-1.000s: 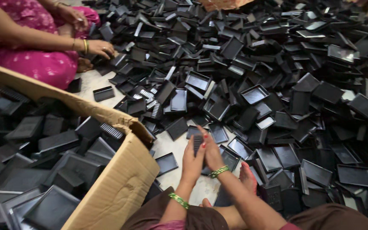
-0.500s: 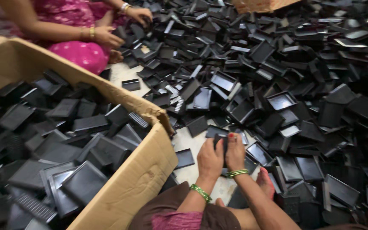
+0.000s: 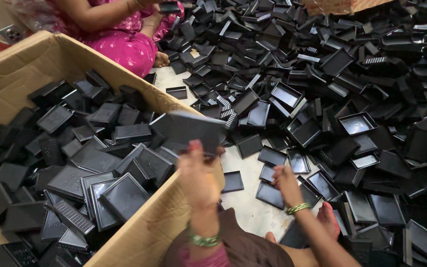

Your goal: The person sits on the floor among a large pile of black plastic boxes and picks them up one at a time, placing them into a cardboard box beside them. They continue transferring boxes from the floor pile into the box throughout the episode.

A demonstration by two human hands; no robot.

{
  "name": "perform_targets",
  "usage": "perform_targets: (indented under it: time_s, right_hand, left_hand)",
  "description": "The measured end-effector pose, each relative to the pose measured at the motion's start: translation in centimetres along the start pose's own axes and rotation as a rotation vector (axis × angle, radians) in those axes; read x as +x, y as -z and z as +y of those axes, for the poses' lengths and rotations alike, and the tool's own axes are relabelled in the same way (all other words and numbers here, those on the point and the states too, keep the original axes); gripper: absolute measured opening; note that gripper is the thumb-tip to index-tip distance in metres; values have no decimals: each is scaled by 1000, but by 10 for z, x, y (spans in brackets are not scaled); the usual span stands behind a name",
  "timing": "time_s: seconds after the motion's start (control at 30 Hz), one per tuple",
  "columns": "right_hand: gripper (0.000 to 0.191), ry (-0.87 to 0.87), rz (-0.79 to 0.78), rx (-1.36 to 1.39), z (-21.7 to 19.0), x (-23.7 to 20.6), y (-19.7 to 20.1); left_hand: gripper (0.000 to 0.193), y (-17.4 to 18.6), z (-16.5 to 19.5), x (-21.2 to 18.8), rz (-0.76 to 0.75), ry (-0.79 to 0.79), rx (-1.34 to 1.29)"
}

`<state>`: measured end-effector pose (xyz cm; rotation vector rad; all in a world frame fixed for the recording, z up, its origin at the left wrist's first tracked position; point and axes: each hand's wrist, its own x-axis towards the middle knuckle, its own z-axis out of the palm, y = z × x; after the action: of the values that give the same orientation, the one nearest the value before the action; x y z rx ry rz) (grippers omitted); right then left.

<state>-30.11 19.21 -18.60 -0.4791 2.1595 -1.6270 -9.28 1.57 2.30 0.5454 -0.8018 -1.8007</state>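
Left hand (image 3: 199,170): clenched on black tray (image 3: 189,129) over cardboard box (image 3: 50,54). Right hand (image 3: 286,182): fingers released, resting on floor trays (image 3: 273,194).

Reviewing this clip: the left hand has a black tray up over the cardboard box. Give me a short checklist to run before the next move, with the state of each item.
1. Left hand holds the black tray: ok, fingers on its near edge, though blurred by motion.
2. Tray is over the cardboard box opening: ok, it sits above the box's inner side of the near wall.
3. Room in the box: ok, trays lie loose, wall still shows above them.
4. Right hand free: cannot tell, it rests low on the floor trays.
5. Other person clear of the box: ok, seated beyond it.
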Motion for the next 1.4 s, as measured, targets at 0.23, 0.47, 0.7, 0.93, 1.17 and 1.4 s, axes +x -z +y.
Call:
perform_targets:
  time_s: [0.23,0.47,0.7,0.93,1.17,1.4]
  right_hand:
    - [79,651,-330,-800,-7,-56,-73]
    - [56,677,-425,-1074,24,-38,-83]
    - [14,471,-179,-985,20,-15,-26]
    - [27,185,-12,258,-34,2,-12]
    - [30,137,-257,448,-29,1,-14]
    - [56,363,96,-506,9,102,-10]
  left_hand:
    - [64,34,55,20,-173,-158,-541]
    - [49,-11,-73,15,-534,123,145]
    - [71,24,-195,24,-636,-223,1170]
    - [90,32,-216,29,-354,-257,1118]
    - [62,12,-200,24,-305,319,525]
    - [63,7,-194,42,-217,354,425]
